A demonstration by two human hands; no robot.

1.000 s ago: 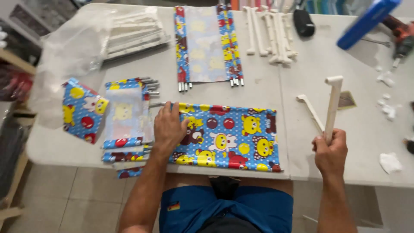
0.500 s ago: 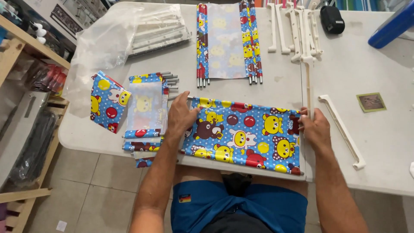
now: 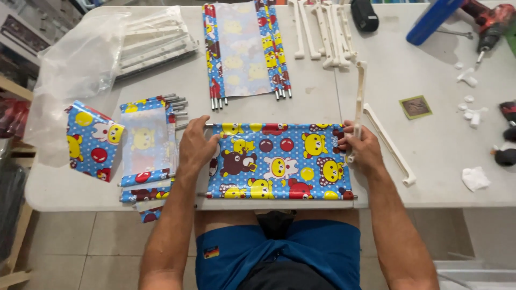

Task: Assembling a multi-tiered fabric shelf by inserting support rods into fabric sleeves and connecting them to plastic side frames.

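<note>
From the head camera I see my left hand (image 3: 194, 147) spread flat, fingers wide, pressing the left end of a blue cartoon-print cloth panel (image 3: 279, 161) that lies at the near edge of the white table (image 3: 430, 156). My right hand (image 3: 361, 147) is closed around a white plastic bar (image 3: 359, 102) at the panel's right edge; the bar runs away from me across the table. A second white bar (image 3: 389, 145) lies just right of that hand. A stack of folded panels (image 3: 148, 150) sits beside my left hand.
</note>
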